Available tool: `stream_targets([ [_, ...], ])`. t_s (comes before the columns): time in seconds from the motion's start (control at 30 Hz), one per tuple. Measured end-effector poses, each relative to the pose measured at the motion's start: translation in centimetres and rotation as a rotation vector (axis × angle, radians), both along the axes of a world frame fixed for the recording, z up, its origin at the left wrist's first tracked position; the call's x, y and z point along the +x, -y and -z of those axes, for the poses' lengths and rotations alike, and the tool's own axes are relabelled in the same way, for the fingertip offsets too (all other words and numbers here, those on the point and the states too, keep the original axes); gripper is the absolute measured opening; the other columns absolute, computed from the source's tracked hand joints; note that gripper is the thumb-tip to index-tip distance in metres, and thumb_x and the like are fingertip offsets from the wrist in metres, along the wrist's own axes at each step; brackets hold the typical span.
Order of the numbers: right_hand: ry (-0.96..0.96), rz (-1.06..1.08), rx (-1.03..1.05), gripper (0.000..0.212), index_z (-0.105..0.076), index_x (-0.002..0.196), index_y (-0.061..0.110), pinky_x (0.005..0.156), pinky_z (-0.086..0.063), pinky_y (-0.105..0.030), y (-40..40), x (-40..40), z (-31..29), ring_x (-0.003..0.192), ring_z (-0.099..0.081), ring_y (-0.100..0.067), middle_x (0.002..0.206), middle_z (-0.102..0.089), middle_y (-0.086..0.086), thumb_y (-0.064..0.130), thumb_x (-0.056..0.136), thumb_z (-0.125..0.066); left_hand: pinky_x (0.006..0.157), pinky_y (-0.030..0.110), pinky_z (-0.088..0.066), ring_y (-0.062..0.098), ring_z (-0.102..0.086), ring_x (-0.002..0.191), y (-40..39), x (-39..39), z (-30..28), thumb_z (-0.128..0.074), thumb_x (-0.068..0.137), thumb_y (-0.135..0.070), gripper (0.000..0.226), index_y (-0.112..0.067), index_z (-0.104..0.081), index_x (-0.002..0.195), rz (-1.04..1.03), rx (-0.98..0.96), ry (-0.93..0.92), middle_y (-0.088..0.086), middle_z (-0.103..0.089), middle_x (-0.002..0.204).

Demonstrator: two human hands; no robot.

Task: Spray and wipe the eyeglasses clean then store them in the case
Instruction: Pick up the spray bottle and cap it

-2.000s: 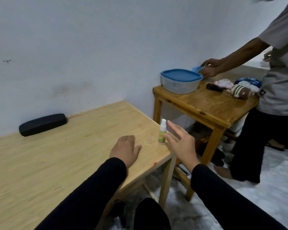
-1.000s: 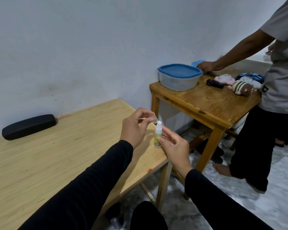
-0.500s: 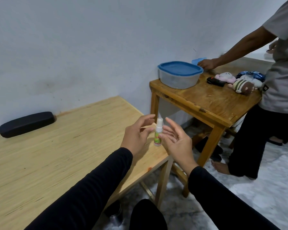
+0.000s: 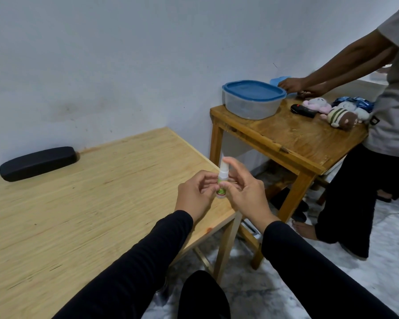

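A small white spray bottle (image 4: 61, 180) with a green label stands upright over the right corner of the light wooden table (image 4: 78, 203). My left hand (image 4: 195, 195) pinches its lower body from the left. My right hand (image 4: 244, 196) grips it from the right, with the forefinger arched over the nozzle top. A black eyeglass case (image 4: 37, 163), shut, lies at the table's back left against the wall. No eyeglasses are in view.
A darker wooden side table (image 4: 297, 143) stands to the right with a blue-lidded plastic tub (image 4: 253, 99), a black remote (image 4: 303, 110) and plush toys (image 4: 339, 115). Another person (image 4: 382, 125) in a grey shirt leans over it. The floor is marbled tile.
Both hands have closed round the spray bottle, which stood free between them half a second ago. The clear cap held in my left hand a second ago is out of sight.
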State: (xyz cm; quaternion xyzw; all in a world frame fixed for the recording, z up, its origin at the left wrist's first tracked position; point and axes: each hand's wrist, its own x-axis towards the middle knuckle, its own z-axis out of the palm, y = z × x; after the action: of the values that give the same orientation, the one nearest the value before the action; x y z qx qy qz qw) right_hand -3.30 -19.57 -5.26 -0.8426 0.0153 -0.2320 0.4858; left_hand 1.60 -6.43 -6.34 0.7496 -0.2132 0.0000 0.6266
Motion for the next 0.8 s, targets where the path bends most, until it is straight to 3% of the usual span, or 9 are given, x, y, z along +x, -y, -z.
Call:
stream_targets([
  [0.13,0.052,0.046,0.045,0.057,-0.055,0.124,0.038,0.087,-0.053,-0.017,-0.7,0.2,0.4,0.103,-0.065,-0.005,0.109,-0.065,0.003,0.000,0.083,-0.067,0.072,0.007,-0.049,-0.005,-0.065,0.081,0.0,0.1,0.0,-0.067,0.081,-0.004,0.022,-0.023,-0.066,0.092,-0.014,0.006,-0.007,-0.013,-0.069,0.086],
  [0.3,0.009,0.051,0.047,0.055,-0.053,0.123,0.040,0.086,-0.051,-0.012,-0.9,0.4,-0.2,0.102,-0.063,-0.005,0.106,-0.063,0.004,0.004,0.083,-0.068,0.072,0.005,-0.046,-0.008,-0.063,0.081,-0.3,-0.2,-0.3,-0.064,0.083,-0.005,0.025,-0.026,-0.064,0.097,0.003,0.049,0.007,-0.013,-0.067,0.088],
  [0.4,-0.037,0.039,0.059,0.053,-0.054,0.126,0.035,0.083,-0.051,-0.009,-1.5,0.8,-0.7,0.098,-0.063,-0.002,0.106,-0.064,0.000,0.005,0.084,-0.068,0.086,0.015,-0.040,0.002,-0.060,0.097,-1.5,0.3,-0.5,-0.061,0.088,-0.020,0.024,-0.025,-0.061,0.111,-0.057,0.260,0.054,-0.006,-0.066,0.107],
  [0.47,-0.061,0.024,0.069,0.053,-0.052,0.128,0.035,0.072,-0.047,-0.001,-2.5,1.2,-1.2,0.089,-0.061,0.010,0.105,-0.062,0.002,0.007,0.085,-0.066,0.092,0.019,-0.036,0.012,-0.055,0.111,-3.0,1.0,-0.9,-0.055,0.091,-0.026,0.030,-0.023,-0.055,0.121,-0.171,0.391,0.081,-0.002,-0.061,0.122],
  [0.57,-0.073,-0.020,0.109,0.050,-0.052,0.126,0.037,0.060,-0.044,0.001,-4.4,2.1,-1.9,0.079,-0.058,0.021,0.100,-0.059,0.007,0.008,0.088,-0.064,0.105,0.027,-0.031,0.019,-0.039,0.130,-6.1,2.5,-1.4,-0.045,0.095,-0.027,0.041,-0.017,-0.041,0.135,-0.333,0.590,0.138,0.003,-0.046,0.139],
  [0.67,-0.084,-0.073,0.164,0.049,-0.052,0.125,0.039,0.057,-0.047,-0.004,-6.6,3.4,-2.5,0.083,-0.063,0.005,0.109,-0.061,0.001,0.009,0.088,-0.063,0.114,0.036,-0.022,0.026,-0.019,0.140,-10.4,4.8,-1.3,-0.033,0.098,-0.030,0.049,-0.010,-0.026,0.142,-0.441,0.864,0.150,0.008,-0.029,0.150],
  [0.8,-0.082,-0.153,0.211,0.049,-0.053,0.123,0.043,0.058,-0.051,-0.008,-9.9,5.7,-2.9,0.087,-0.066,-0.006,0.111,-0.061,-0.003,0.009,0.089,-0.063,0.116,0.044,-0.018,0.031,-0.010,0.143,-16.9,7.6,-0.8,-0.024,0.099,-0.028,0.051,-0.006,-0.017,0.145,-0.573,1.080,0.009,0.013,-0.018,0.154],
])
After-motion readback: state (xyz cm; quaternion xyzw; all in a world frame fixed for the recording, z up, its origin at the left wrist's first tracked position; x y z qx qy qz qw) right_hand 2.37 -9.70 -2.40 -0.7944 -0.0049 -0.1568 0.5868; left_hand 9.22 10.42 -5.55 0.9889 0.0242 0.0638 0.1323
